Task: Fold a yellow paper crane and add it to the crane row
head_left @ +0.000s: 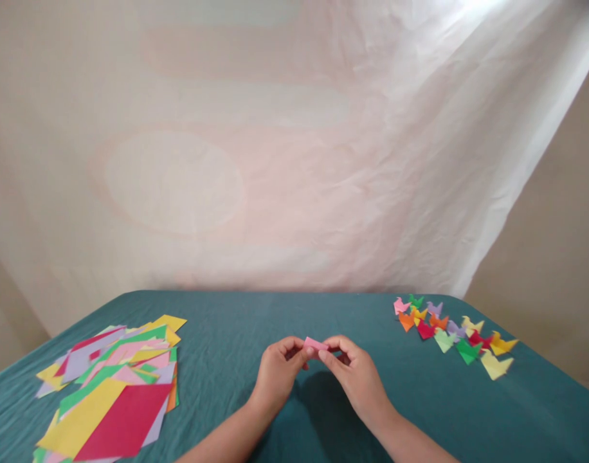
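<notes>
A small folded piece of pink paper (316,344) is held up between my two hands, above the middle of the table. My left hand (281,372) pinches its left end between thumb and fingers. At the other end, my right hand (351,372) grips it the same way, the thumb on the near face. Part of the paper is hidden behind my fingertips, so its full shape cannot be made out.
On the left lies a loose, overlapping pile of coloured paper sheets (125,421). Several folded paper birds (496,364) in many colours stand in rows at the right. A dark green cloth (217,386) covers the table; a pale sheet (294,193) hangs behind it.
</notes>
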Tool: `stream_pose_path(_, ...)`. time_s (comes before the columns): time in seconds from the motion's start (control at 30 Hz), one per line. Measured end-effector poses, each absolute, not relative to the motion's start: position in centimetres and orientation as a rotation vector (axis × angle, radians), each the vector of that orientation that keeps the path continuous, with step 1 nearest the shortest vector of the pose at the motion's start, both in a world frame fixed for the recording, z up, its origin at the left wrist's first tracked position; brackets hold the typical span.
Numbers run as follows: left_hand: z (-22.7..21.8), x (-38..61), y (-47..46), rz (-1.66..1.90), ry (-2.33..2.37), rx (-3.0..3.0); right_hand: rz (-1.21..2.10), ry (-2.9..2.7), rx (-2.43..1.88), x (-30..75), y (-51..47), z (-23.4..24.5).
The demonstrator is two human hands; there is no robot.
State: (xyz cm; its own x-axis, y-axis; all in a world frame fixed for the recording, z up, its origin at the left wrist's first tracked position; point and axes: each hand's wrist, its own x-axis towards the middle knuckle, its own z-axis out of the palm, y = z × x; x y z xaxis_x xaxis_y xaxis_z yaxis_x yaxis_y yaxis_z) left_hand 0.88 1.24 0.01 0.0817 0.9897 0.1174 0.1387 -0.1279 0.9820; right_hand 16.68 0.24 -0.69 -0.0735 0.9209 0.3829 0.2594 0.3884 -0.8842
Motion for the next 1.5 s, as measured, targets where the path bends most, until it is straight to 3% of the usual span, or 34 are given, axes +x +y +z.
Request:
stream_pose_path(0.23, 0.4, 1.1, 0.3, 0.965, 0.826, 1.034, 0.37, -1.728, -0.968, 17.4, 0.4, -1.2)
stream_pose_path(0.87, 1.0, 1.6, -0.9, 1.364, 1.26, 1.803, 0.464, -1.755, -0.99, 15.9, -1.4, -0.2)
stream_pose_path(1.5, 0.9, 1.4, -0.6, 1.383, 1.214, 1.833, 0.522, -1.665, -0.937, 16.1, -0.8, -0.6)
